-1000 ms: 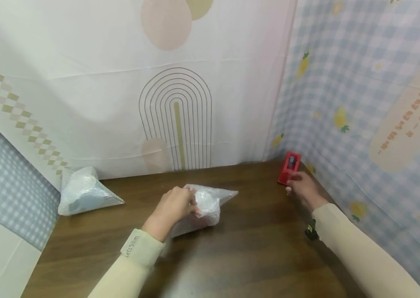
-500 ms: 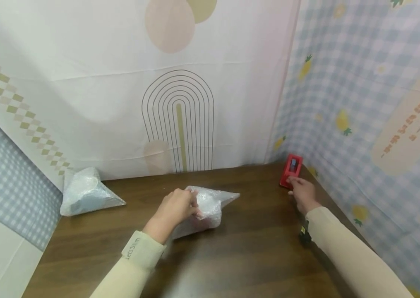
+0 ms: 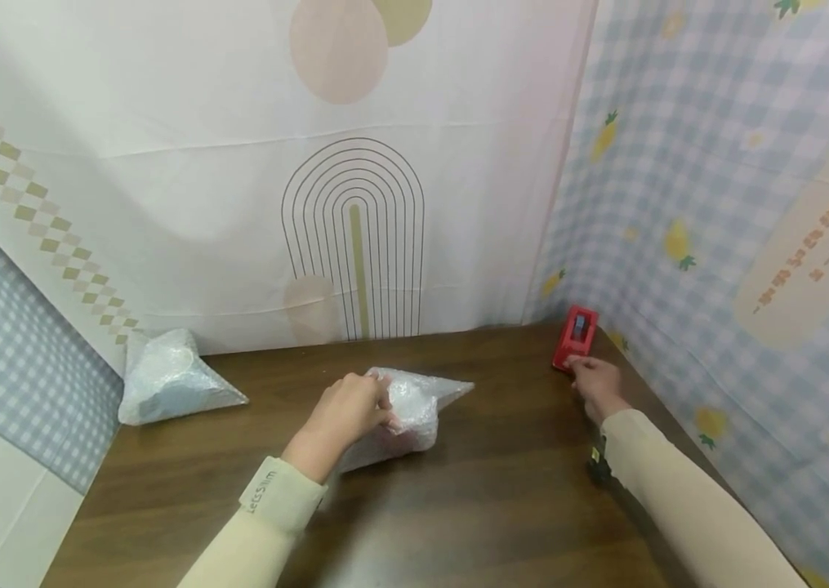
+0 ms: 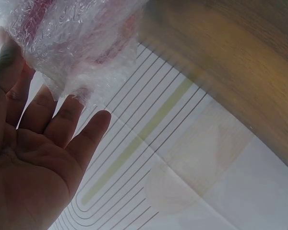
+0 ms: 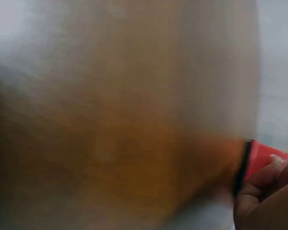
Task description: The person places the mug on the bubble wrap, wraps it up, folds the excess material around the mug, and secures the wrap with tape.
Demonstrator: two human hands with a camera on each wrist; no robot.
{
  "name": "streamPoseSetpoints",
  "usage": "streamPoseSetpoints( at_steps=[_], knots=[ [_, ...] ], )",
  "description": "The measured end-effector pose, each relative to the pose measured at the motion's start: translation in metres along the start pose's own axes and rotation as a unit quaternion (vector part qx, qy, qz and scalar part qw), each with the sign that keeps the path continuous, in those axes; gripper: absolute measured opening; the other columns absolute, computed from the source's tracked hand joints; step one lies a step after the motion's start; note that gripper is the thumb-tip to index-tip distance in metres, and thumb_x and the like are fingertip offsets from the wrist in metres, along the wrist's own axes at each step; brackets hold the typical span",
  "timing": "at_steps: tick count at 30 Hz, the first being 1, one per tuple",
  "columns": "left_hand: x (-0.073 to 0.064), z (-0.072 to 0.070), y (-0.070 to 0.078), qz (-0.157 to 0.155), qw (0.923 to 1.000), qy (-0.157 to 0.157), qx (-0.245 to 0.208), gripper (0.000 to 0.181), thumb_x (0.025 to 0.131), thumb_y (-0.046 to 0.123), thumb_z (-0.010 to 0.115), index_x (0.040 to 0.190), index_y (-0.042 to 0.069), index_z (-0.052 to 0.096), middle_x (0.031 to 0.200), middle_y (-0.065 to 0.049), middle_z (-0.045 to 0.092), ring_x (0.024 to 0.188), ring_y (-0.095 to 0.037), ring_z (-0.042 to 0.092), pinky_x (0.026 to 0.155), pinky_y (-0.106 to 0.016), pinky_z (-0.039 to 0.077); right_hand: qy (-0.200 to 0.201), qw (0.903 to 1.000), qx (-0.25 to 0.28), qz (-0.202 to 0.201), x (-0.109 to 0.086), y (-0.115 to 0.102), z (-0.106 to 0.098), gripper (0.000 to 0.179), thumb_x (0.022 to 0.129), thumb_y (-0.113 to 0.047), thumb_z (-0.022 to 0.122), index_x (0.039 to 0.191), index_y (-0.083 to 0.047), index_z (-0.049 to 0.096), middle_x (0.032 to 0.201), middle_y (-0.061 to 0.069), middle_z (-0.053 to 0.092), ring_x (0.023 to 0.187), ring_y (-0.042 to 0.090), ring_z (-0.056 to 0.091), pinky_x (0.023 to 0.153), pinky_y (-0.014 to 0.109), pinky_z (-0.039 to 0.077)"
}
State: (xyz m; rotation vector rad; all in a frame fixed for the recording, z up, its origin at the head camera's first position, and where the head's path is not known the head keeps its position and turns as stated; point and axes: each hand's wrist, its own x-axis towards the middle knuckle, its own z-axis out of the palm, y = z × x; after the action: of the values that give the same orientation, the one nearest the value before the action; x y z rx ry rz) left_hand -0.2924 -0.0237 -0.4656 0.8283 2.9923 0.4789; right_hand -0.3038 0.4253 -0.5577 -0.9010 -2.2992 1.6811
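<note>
My left hand [image 3: 348, 406] pinches the top of a bubble-wrapped package [image 3: 414, 408], which rests on the middle of the table with a pointed flap to its right. Something reddish shows through the wrap. In the left wrist view, thumb and fingertips of the left hand [image 4: 33, 148] are at the edge of the bubble wrap [image 4: 81, 52]. At the back right, my right hand [image 3: 598, 384] pinches with thumb and finger at the near end of a red tape dispenser [image 3: 577, 331], which has a blue-grey piece in its slot. The right wrist view shows the dispenser's red side [image 5: 259, 155] and dark edge.
A second bubble-wrapped package [image 3: 171, 380] lies at the back left of the brown wooden table [image 3: 502, 490]. A white patterned cloth [image 3: 473, 204] hangs behind the table, and a blue checked cloth [image 3: 715, 204] rises close along the right side.
My right hand has shifted slightly towards me and left, its fingers now pinching at the tape dispenser's near end. The left hand keeps its hold; the head view has tilted slightly.
</note>
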Motion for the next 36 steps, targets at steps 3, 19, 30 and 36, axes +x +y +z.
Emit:
streamPoseSetpoints(
  at_steps=[3,19,30,36],
  knots=[
    [0.001,0.000,0.000,0.007,1.0000,-0.003,0.002,0.014,0.090,0.035,0.094,0.090,0.022,0.090,0.109,-0.006,0.088,0.097,-0.030,0.083,0.082,-0.048,0.068,-0.004,0.9997,-0.024,-0.009,-0.001,0.006,0.000,0.046,0.121,-0.030,0.053,0.151,0.001,0.068,0.154,0.018,0.064,0.088,0.013,0.060,0.074,0.025,0.051],
    [0.003,0.002,0.002,0.011,0.9999,-0.001,0.005,0.017,0.088,0.039,0.094,0.087,0.022,0.090,0.108,-0.005,0.088,0.094,-0.030,0.083,0.083,-0.050,0.068,-0.060,0.9951,-0.074,-0.028,0.004,0.023,-0.009,0.043,0.119,-0.023,0.054,0.142,0.009,0.070,0.114,0.005,0.078,0.088,0.014,0.061,0.074,0.028,0.052],
    [0.000,0.001,0.002,0.011,0.9999,-0.004,-0.004,0.019,0.088,0.041,0.094,0.092,0.022,0.091,0.134,-0.013,0.084,0.102,-0.035,0.084,0.084,-0.050,0.069,-0.166,0.9769,-0.084,-0.105,-0.019,-0.015,0.002,0.052,0.122,-0.031,0.050,0.157,0.006,0.060,0.158,0.026,0.066,0.114,0.010,0.063,0.082,0.023,0.058],
    [0.000,0.002,0.003,-0.006,0.9999,0.005,0.011,0.019,0.089,0.043,0.093,0.094,0.025,0.091,0.128,-0.007,0.087,0.104,-0.037,0.084,0.084,-0.055,0.068,-0.243,0.9498,-0.035,-0.194,-0.070,-0.090,0.064,0.052,0.120,-0.020,0.057,0.169,-0.006,0.046,0.161,0.029,0.064,0.122,0.017,0.066,0.081,0.027,0.059]
  ],
)
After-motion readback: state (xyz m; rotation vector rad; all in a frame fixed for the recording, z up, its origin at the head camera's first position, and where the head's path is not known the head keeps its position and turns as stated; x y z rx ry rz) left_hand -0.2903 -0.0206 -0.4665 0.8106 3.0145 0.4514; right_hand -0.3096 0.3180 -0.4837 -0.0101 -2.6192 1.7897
